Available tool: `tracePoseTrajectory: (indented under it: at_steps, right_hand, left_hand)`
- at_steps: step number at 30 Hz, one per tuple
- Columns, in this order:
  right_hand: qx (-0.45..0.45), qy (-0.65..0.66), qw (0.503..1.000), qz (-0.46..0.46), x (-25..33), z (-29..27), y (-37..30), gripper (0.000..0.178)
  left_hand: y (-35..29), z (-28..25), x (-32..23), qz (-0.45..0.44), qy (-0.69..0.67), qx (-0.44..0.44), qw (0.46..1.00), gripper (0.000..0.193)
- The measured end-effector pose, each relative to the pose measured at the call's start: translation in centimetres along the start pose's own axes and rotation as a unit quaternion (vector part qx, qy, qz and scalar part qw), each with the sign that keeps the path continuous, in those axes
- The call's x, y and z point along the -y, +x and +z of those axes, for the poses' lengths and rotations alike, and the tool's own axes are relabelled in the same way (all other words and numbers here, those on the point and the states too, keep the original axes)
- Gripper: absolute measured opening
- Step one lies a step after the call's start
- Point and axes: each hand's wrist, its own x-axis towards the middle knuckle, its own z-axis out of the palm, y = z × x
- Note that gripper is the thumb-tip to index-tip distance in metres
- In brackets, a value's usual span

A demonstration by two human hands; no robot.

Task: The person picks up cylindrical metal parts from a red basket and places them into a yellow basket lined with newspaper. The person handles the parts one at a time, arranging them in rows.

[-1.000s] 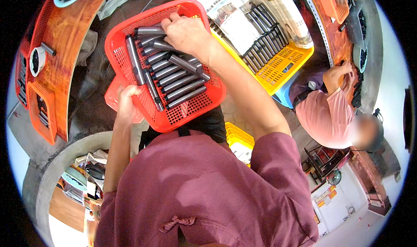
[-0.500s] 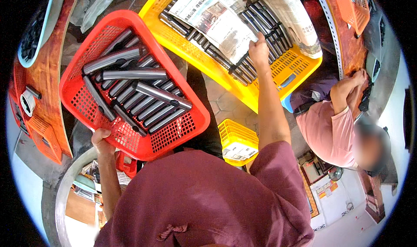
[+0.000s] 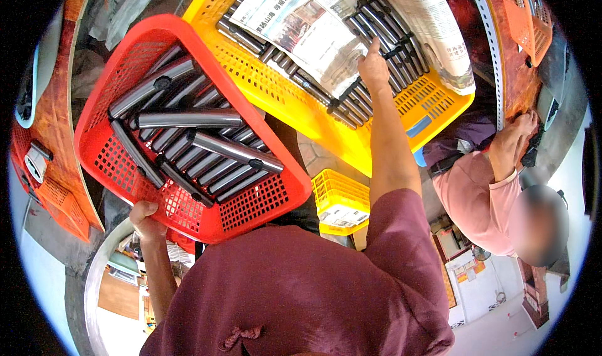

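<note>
My left hand (image 3: 148, 219) is closed on the lower left edge of a red plastic basket (image 3: 254, 199). Dark glossy tubes (image 3: 188, 119) with black fittings lie in that basket, some in a row and others crosswise on top. Beyond it, my right hand (image 3: 374, 71) reaches over a yellow plastic basket (image 3: 433, 125), index finger stretched out and the other fingers curled. The finger is over a packed row of slim dark tubes (image 3: 385, 27); whether it touches them I cannot tell. No held thing shows in this hand. Newspaper (image 3: 307, 33) covers part of the rows.
A small yellow stacked basket (image 3: 338, 196) stands below the large one. On the right, a person in a pink shirt (image 3: 473, 196) works at a wooden table (image 3: 517, 83). Another wooden table (image 3: 59, 149) on the left carries orange baskets (image 3: 63, 207).
My right index finger now stretches out more over the tubes. In the picture, the red basket sits slightly lower, and its far end is further left. My left hand keeps its grip.
</note>
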Motion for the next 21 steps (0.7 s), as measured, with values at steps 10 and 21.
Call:
tracePoseTrajectory:
  at_steps: [10,21]
  right_hand:
    - [-0.067,0.043,0.996,0.042,-1.7,-3.1,4.4,0.069]
    - [-0.171,0.305,0.847,-0.400,15.0,-15.3,-22.5,0.017]
  left_hand:
    - [0.4,1.0,-0.2,-0.008,-0.044,0.026,0.999,0.074]
    - [0.7,4.7,0.2,0.025,-0.074,0.083,0.993,0.070]
